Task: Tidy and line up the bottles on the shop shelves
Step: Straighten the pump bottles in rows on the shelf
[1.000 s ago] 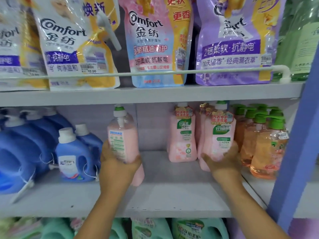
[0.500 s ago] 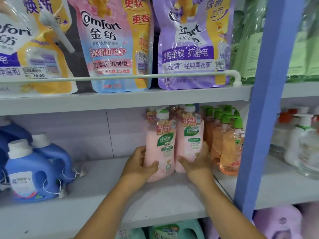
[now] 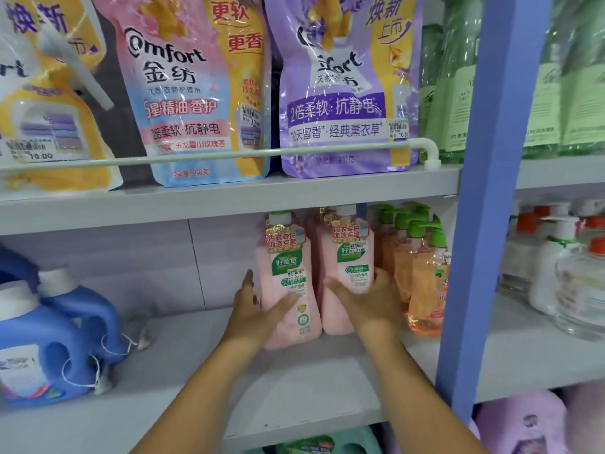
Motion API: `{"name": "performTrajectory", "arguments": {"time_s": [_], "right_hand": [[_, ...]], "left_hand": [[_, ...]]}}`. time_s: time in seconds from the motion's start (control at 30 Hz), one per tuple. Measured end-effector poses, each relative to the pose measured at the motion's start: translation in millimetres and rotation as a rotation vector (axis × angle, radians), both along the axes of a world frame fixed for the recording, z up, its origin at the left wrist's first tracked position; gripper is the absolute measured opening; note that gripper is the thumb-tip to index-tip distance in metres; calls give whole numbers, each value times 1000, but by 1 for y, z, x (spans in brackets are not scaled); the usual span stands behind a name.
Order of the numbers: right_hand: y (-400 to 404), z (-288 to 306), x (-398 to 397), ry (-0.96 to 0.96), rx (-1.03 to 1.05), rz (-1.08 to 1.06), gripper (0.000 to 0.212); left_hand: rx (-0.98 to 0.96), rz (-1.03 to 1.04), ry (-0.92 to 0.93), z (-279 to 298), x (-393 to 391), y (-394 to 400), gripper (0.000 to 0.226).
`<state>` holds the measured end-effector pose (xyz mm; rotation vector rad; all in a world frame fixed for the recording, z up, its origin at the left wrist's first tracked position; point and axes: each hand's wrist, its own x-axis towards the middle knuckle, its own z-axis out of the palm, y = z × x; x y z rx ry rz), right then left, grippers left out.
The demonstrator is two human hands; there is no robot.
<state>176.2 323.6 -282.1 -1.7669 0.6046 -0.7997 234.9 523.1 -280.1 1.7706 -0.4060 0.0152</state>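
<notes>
My left hand (image 3: 258, 309) wraps the left pink bottle (image 3: 288, 290) low on its side, thumb across the front. My right hand (image 3: 370, 301) grips the right pink bottle (image 3: 348, 267) the same way. Both bottles stand upright on the grey shelf (image 3: 311, 381), touching each other, just beside the orange pump bottles (image 3: 422, 273). More pink bottles seem to stand behind, though they're mostly hidden. Blue jugs (image 3: 55, 339) sit well apart to the left
</notes>
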Motion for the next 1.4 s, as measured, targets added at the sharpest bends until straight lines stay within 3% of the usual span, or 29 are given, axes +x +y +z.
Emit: {"name": "performTrajectory", "arguments": {"time_s": [0.13,0.33,0.5,0.63,0.83,0.97,1.03,1.1,1.27,1.4], "right_hand": [[3,3,2,-56,49,55,73],[-8,-1,4,-66,138,141,72],[-1,-6,8,-55,51,83,63],[0,-11,8,-82,13,23,63],[0,-11,10,-90,23,29,59],[-2,-14,6,-116,47,27,64],[0,-18,4,-121,38,27,80],[1,-23,2,-95,20,50,79],[4,-26,1,-90,-6,53,69],[3,-24,-4,3,-51,13,77]], "left_hand": [[-11,-66,-58,1,12,-8,44],[-51,-80,-6,-16,17,-5,52],[-70,-112,22,-18,22,1,31],[-55,-124,-52,-20,19,-1,56],[-36,-119,-125,-21,16,-3,41],[-36,15,-154,-18,10,-3,33],[-23,138,-159,-18,8,-1,43],[-1,168,-135,-19,6,-2,54],[-1,175,-60,-18,4,-2,46],[-9,189,-45,-13,-5,-6,44]]}}
